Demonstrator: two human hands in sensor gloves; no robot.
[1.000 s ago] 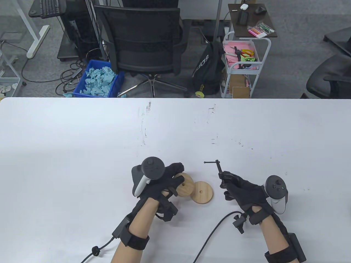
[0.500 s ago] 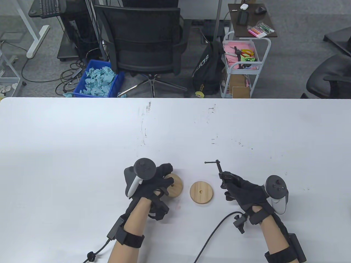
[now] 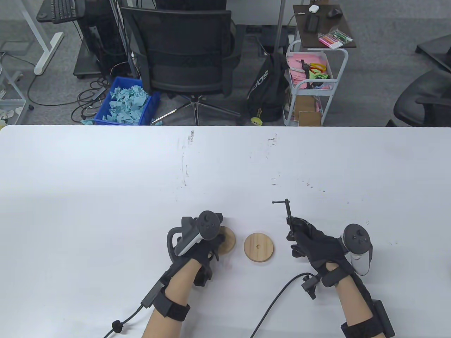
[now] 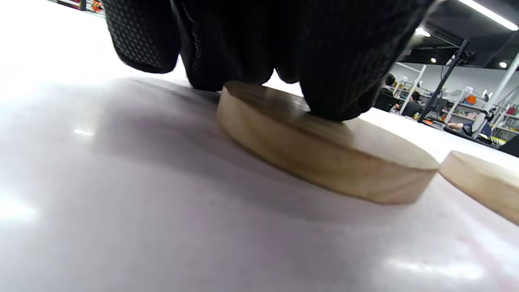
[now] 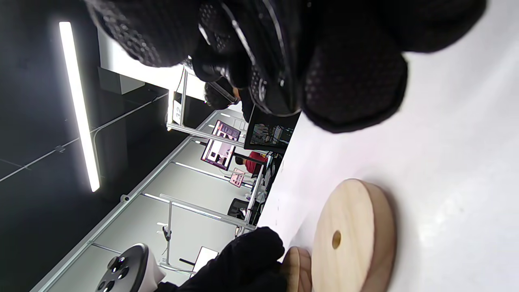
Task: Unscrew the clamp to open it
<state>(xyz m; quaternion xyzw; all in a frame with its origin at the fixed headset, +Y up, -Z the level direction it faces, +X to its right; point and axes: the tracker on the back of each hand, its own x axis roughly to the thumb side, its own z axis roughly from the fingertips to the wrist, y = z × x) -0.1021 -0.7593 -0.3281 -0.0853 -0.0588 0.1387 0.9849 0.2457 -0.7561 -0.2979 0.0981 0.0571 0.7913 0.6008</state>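
Observation:
My right hand (image 3: 299, 234) grips the small black clamp (image 3: 294, 224) a little above the table, right of the discs. Its screw (image 3: 288, 210) sticks up and away from the hand, with the T-handle bar (image 3: 280, 202) at its far end. In the right wrist view my fingers (image 5: 348, 77) wrap the clamp's dark frame (image 5: 263, 77). My left hand (image 3: 215, 243) rests its fingertips (image 4: 336, 81) on a round wooden disc (image 3: 229, 241), which lies flat on the table and shows in the left wrist view (image 4: 324, 162). The clamp's jaw opening is hidden by the hand.
A second wooden disc (image 3: 259, 247) with a centre hole lies flat between my hands, also in the right wrist view (image 5: 352, 239). The white table (image 3: 105, 183) stretches far and left. A glove cable (image 3: 275, 302) trails to the front edge. An office chair (image 3: 186, 52) stands behind the table.
My left hand slid one disc to the left, apart from the other, then rolled over it. My right hand shifted the clamp slightly right and away, its screw now more upright.

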